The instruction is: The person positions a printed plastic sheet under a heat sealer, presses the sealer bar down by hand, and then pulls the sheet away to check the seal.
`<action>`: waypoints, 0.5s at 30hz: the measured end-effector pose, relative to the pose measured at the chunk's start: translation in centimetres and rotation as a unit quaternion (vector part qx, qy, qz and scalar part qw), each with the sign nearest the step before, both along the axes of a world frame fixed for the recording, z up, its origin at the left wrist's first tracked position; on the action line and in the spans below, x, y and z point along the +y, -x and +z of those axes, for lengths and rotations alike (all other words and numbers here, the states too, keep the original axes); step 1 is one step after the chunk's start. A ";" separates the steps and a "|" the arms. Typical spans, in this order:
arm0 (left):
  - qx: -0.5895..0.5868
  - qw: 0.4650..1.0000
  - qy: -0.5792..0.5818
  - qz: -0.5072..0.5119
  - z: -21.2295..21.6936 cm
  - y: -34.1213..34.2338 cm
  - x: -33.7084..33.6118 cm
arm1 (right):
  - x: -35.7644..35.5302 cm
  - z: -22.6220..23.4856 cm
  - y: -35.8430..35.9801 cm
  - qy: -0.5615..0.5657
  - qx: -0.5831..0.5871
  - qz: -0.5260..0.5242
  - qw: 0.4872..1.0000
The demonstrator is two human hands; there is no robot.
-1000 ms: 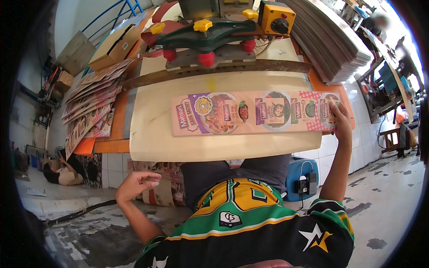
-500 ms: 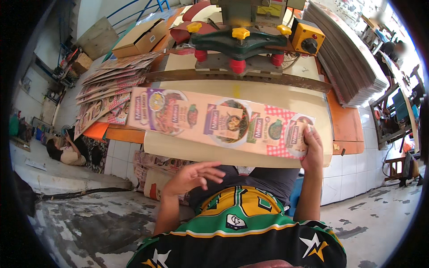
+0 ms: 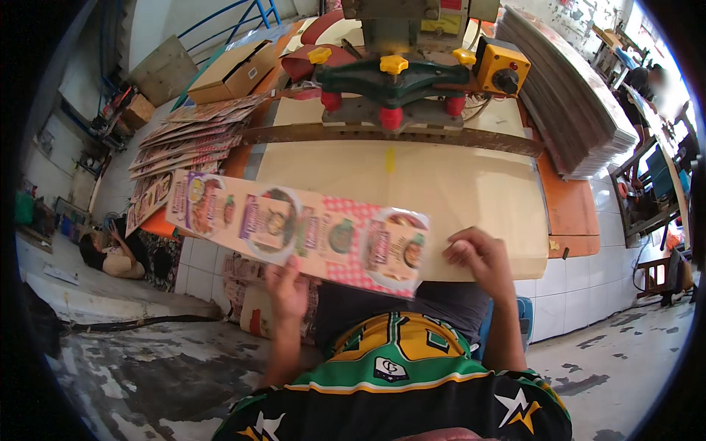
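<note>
The left hand pinches the near edge of a long printed card sheet, held just off the cream worktable. The right hand, loosely curled and holding nothing, rests beside the sheet's end. The sheet looks light and bendy, best supported mid-length. Beyond the grip, an open cardboard box; contents hidden.

A long printed carton blank, pink-checked with round food pictures, lies across the cream table. Similar printed blanks are stacked left; a brown cardboard box sits behind them.
</note>
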State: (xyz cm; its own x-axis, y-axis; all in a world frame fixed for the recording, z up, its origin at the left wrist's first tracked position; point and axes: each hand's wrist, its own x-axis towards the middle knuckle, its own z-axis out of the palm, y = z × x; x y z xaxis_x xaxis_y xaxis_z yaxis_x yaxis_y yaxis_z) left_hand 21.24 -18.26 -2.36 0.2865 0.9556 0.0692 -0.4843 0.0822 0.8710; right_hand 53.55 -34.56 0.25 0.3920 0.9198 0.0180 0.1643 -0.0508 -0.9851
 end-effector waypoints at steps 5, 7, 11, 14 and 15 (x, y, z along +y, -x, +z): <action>0.065 0.992 -0.027 0.107 4.3 4.1 8.5 | -0.2 -1.0 -3.7 0.001 0.008 -0.105 0.994; 0.092 0.990 -0.086 0.057 5.7 7.4 14.0 | 0.0 -1.3 -3.6 0.005 -0.016 -0.086 0.996; 0.092 0.980 -0.125 0.126 10.9 10.2 23.9 | 0.1 -1.2 -3.1 0.015 -0.047 -0.079 0.996; 0.085 0.978 -0.096 0.167 13.8 11.3 31.1 | 0.1 -1.3 -3.2 0.016 -0.045 -0.083 0.995; 0.085 0.976 -0.073 0.189 13.8 11.7 33.8 | 0.2 -1.3 -3.2 0.014 -0.043 -0.085 0.995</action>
State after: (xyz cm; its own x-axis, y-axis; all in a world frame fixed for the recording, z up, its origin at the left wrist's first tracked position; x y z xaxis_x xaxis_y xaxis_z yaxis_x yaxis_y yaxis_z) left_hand 9.52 15.52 11.43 -0.0653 0.9789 0.1937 -0.3039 -0.2044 0.9305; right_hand 56.78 -34.40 -1.05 0.5394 0.8414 0.0326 0.2342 -0.1127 -0.9656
